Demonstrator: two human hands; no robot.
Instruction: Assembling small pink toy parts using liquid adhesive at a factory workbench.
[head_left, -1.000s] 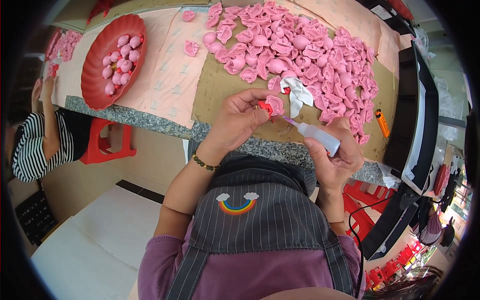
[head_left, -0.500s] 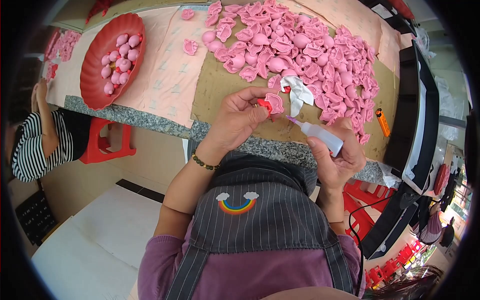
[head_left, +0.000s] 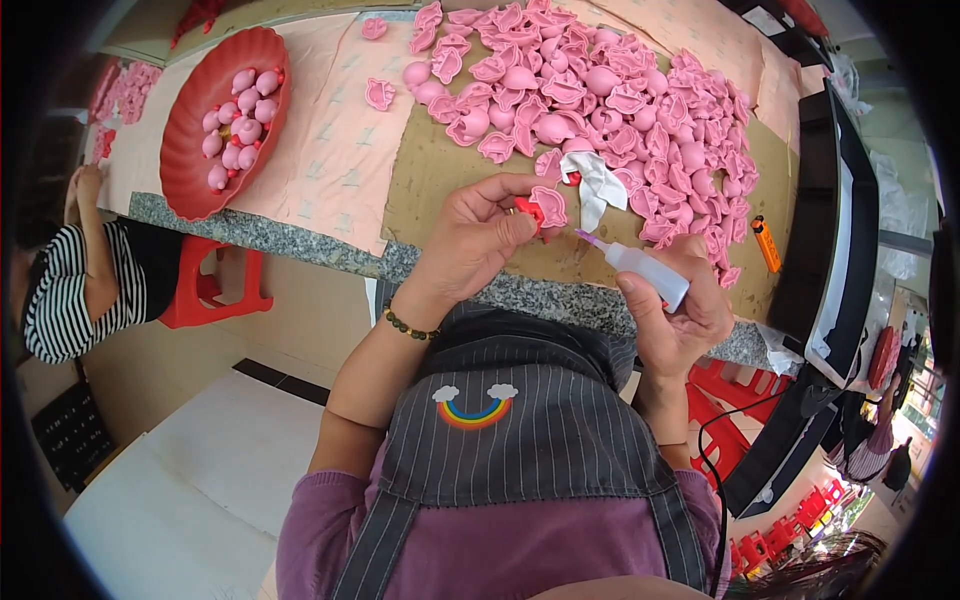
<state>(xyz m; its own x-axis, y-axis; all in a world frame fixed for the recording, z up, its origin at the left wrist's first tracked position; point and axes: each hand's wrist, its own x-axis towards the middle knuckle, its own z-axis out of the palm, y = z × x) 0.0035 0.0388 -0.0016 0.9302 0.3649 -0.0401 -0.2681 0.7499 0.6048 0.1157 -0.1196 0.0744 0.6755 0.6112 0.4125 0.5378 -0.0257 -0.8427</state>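
Head view, read as a clock face from its centre, gives me the left hand (head_left: 475, 240) just toward 12, thumb and fingers pinching a small red piece (head_left: 527, 211) with a scalloped pink piece (head_left: 550, 206) against it; whether the two are joined, I cannot tell. At 3, I see the right hand (head_left: 685, 300) wrapped around a translucent squeeze bottle (head_left: 648, 272), its purple nozzle (head_left: 590, 238) aimed toward 10, near the pink piece but apart from it. Between 1 and 2 lies a crumpled white cloth (head_left: 600, 195), beside a heap of pink pieces (head_left: 600, 90) at 1. A red basin (head_left: 180, 150) of pink balls (head_left: 248, 130) sits at 10.
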